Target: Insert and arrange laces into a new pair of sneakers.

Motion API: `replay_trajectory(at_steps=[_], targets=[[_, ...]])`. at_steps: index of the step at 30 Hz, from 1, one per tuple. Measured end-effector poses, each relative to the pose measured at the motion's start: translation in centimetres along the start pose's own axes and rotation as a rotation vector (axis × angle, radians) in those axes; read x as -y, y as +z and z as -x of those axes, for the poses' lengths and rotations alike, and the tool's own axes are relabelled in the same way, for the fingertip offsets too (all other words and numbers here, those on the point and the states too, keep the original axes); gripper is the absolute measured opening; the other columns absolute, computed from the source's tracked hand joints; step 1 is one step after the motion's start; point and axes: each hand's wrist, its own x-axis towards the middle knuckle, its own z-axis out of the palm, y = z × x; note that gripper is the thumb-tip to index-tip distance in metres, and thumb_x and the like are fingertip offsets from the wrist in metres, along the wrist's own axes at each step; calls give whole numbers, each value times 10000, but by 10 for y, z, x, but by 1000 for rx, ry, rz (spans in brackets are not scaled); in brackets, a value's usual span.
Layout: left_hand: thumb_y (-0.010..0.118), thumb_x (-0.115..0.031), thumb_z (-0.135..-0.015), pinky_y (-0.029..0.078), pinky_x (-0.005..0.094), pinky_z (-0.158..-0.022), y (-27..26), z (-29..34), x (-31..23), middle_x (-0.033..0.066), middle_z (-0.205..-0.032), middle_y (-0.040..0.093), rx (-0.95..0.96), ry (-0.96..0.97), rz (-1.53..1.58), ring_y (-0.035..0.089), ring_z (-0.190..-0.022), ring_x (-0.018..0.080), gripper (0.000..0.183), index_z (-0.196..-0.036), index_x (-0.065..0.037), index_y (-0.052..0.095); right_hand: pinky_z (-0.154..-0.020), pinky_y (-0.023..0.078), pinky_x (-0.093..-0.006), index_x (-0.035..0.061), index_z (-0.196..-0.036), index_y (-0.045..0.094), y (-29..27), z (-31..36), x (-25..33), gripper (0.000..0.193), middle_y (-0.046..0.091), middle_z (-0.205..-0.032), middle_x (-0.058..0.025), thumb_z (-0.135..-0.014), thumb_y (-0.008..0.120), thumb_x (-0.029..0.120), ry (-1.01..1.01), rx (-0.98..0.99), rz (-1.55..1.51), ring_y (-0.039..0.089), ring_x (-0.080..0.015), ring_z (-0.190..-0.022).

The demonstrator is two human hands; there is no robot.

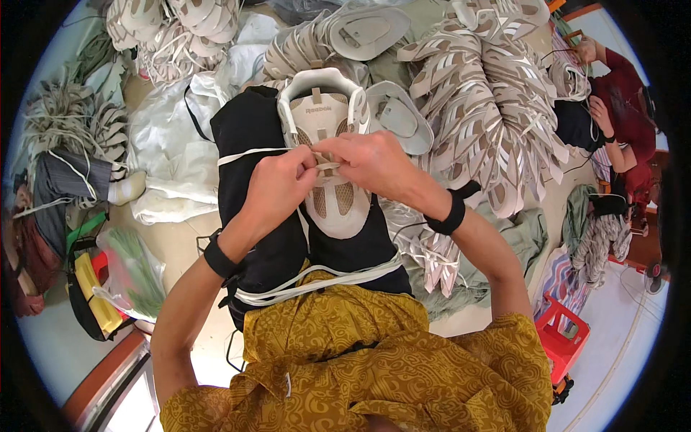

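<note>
Head view has us looking down at a beige shoe upper (340,216) lying on the black cloth (248,119) over our thighs, its toe toward us and its collar pointing away. Our left hand (277,180) is curled into a pinch on a pale lace (252,153), which trails off to the left. Our right hand (378,164) bends over the lacing area, fingertips close against the left's; we cannot tell whether it grips anything. More laces (324,285) cross our lap, and stacked uppers (497,108) fan out ahead to the right.
</note>
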Motion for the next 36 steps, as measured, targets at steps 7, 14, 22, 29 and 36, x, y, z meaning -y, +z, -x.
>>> replay_trajectory(at_steps=[7, 14, 22, 29, 36], targets=[[545, -56, -775, 434, 234, -510, -10, -1, -1, 33, -644, 574, 38, -184, 346, 540, -543, 92, 88, -846, -5, 555, -516, 482, -332, 137, -896, 615, -29, -13, -10, 229, 604, -725, -48, -677, 565, 92, -140, 16, 275, 609, -222, -598], [535, -109, -831, 399, 179, -487, -16, -11, -36, 9, -704, 571, 26, -23, 374, 512, -544, 53, 159, -957, -21, 577, -485, 458, -307, 126, -852, 629, -81, -53, 17, 191, 577, -699, -28, -675, 567, 89, -419, -343, 332, 578, -214, -559], [460, -219, -878, 427, 231, -464, -100, -6, -13, 63, -742, 600, -159, -104, 928, 534, -516, 116, 278, -994, 12, 564, -532, 465, -284, 108, -959, 624, -55, -59, 23, 332, 589, -723, -33, -637, 603, 29, -266, -390, 137, 571, -197, -608], [488, -166, -889, 426, 237, -593, -194, 0, 43, 42, -848, 593, -154, -16, 1206, 511, -659, 109, 227, -1026, 7, 544, -534, 450, -273, 94, -1037, 613, 24, -38, 21, 450, 563, -659, -49, -592, 627, 27, -126, -52, 217, 543, -161, -561], [468, -128, -902, 446, 241, -659, -250, 5, 58, 50, -907, 597, -140, 50, 1084, 521, -728, 111, 255, -1093, 34, 514, -568, 465, -270, 50, -1035, 602, -17, -41, 14, 333, 621, -704, -50, -704, 577, 21, 304, 257, -798, 598, -175, -631]])
